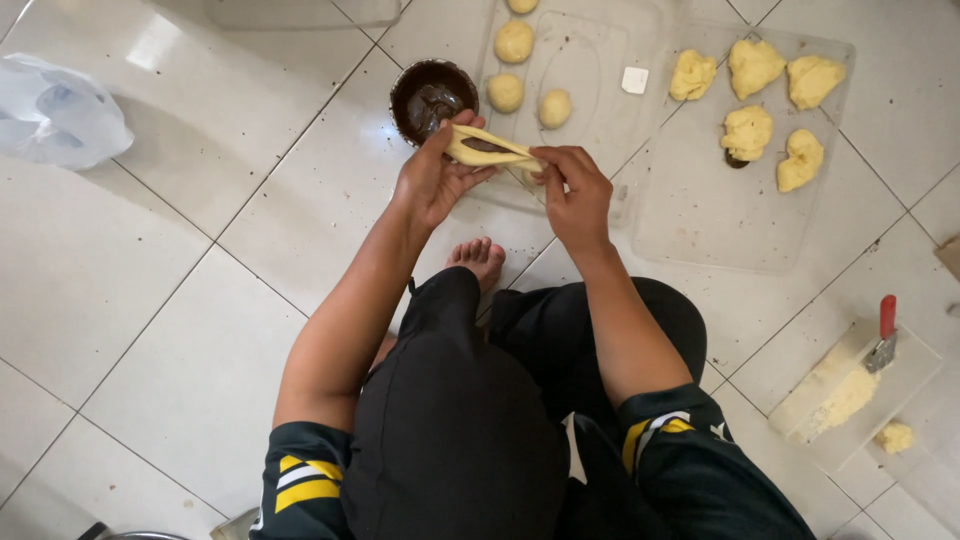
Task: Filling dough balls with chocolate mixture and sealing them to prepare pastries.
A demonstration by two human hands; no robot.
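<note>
The person sits on the floor [150, 300] with both hands out front, left hand [432, 180] and right hand [577, 195] each on an end of a dough strip [490, 150] with filling lying in it. Just behind the left hand is a bowl [432, 97], and right of that a tray [590, 70] with dough balls [514, 42] on it, then a sheet [720, 210] further right with lumps [748, 130] on its far end. Way off left is a bag [55, 112], and near right a board [850, 395] with a scraper [883, 335] on it.

Top dough ball [522, 5] cut by frame edge; dark filling [487, 146] mostly hidden inside folded dough strip [490, 150].
</note>
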